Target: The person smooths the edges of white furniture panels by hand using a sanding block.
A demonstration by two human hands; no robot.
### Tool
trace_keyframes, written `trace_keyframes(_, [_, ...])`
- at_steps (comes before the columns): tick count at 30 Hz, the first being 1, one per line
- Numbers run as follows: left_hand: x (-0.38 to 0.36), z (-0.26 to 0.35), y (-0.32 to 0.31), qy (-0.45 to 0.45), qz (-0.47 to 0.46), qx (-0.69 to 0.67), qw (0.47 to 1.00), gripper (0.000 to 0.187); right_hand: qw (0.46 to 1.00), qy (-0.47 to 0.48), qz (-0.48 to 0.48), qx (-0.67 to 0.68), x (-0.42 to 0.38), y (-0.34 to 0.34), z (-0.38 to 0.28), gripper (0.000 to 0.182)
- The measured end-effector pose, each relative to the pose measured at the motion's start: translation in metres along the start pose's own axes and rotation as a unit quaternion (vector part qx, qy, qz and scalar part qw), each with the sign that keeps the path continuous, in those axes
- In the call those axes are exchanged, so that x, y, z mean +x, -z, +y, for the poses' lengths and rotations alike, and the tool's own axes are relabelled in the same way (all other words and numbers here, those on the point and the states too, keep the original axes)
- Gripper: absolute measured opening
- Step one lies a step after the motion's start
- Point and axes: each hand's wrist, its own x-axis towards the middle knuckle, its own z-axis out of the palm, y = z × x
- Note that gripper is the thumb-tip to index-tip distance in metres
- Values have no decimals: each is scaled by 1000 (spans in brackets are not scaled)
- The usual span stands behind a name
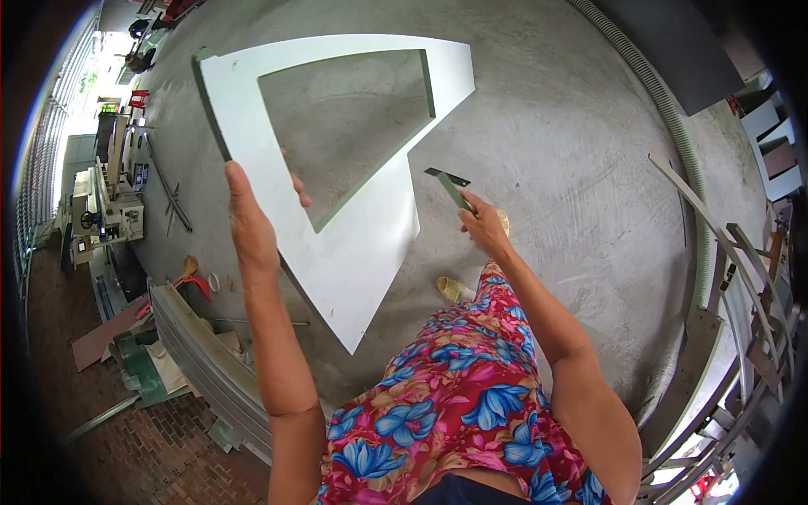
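My left hand [252, 223] is closed around the left edge of a white flat panel [374, 202], thumb on the near face and fingertips showing through the cutout. The panel is held up over the floor, its pointed end towards me. It has a large angular opening, and its edges look grey-green. In my right hand [486, 225] is a scraper with a green handle [454, 192] and a flat dark blade [448, 176] set across its end. The blade is right of the panel and apart from it.
Grey concrete floor [572, 202] lies below. A ribbed hose [673, 118] runs along the right, near metal and wooden strips [741, 278]. Machinery [109, 210] stands far left. Curved grey lengths [198, 353] and offcuts [147, 370] lie at lower left, beside brick paving [160, 446].
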Motion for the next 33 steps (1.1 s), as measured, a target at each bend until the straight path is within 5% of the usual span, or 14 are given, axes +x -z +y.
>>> trace_keyframes(8, [12,5,7,10,18,18,1000,77,960,209,35,-181,36,-23,-23,47])
trace_keyframes(11, [12,4,7,13,28,18,999,77,966,162,1,-200,29,-18,-42,47])
trace_keyframes(20, [13,-1,12,19,49,4,999,75,944,210,24,-253,25,-17,-39,51])
trace_keyframes(26, [8,-5,14,26,42,-11,999,76,953,242,43,-175,36,-22,-15,49])
trace_keyframes(29, [3,-6,11,20,36,-5,999,76,958,165,24,-235,29,-21,-16,48])
trace_keyframes(33, [3,-8,10,13,38,3,999,76,943,180,-9,-278,10,-13,-19,46])
